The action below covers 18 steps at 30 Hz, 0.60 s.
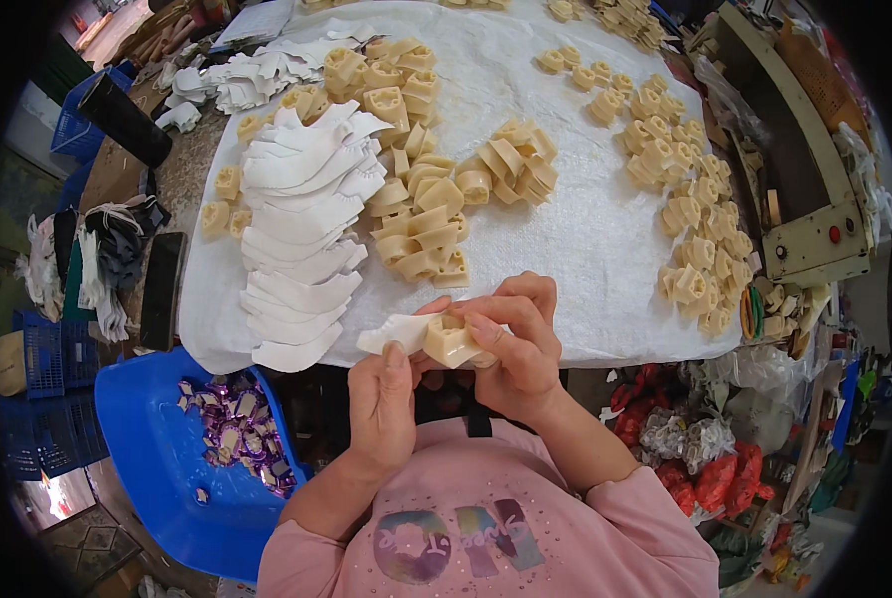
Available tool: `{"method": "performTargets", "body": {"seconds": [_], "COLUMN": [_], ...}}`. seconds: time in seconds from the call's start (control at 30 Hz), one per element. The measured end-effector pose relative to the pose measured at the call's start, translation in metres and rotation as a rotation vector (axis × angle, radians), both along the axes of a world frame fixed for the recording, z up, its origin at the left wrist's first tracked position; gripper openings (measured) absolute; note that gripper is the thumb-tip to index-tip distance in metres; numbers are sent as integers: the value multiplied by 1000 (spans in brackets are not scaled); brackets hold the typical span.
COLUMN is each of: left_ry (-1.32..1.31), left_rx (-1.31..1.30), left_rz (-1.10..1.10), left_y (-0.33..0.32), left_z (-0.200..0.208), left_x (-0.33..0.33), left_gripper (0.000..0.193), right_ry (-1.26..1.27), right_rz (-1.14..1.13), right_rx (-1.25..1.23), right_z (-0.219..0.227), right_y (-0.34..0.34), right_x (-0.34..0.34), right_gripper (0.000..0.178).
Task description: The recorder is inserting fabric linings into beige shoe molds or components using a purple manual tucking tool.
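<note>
At the near edge of the table, my left hand (384,399) pinches a white curved strip (394,334) between thumb and fingers. My right hand (522,354) grips a cream plastic block (450,344), hollow and shaped like a shoe heel. The strip meets the block's left side, and its far end is hidden behind the block and my fingers. Just beyond my left hand lies a long overlapping row of white strips (301,239). Beside that row, farther from me, cream blocks (421,229) are heaped.
More cream blocks (700,259) line the right side of the white-covered table (586,269). A dark phone (163,289) and black cylinder (125,122) are at left. Below stands a blue basin (147,439) holding purple shiny pieces (242,429). A metal machine (815,239) is at right.
</note>
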<state>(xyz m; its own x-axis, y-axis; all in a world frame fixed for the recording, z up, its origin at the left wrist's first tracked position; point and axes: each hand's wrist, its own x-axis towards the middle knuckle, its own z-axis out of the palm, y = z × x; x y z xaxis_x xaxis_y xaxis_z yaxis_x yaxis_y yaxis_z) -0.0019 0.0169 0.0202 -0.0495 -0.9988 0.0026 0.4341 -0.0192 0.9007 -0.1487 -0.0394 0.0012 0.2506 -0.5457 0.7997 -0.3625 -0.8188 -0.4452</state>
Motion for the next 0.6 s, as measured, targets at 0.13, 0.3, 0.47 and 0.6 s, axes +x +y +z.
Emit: {"method": "performTargets", "body": {"seconds": [0.13,0.3,0.47,0.6], "left_ry": [-168,-560,-681,-832], "left_rx": [-78,-137,-171,-189], "left_rz": [184,290,250,267], "left_y": [-4,-5,-2,0], "left_z": [6,-1,-2,-4], "left_x": [-2,8,1,-5], "left_gripper": [38,24,21,22], "right_ry": [27,337,485,543], "right_rz": [-2,-114,-96,-67], "right_rx": [-5,78,224,238], "right_z": [4,34,37,31], "right_y": [0,8,11,11], "right_x": [-4,-3,-5,-5], "right_gripper": [44,26,23,24]}}
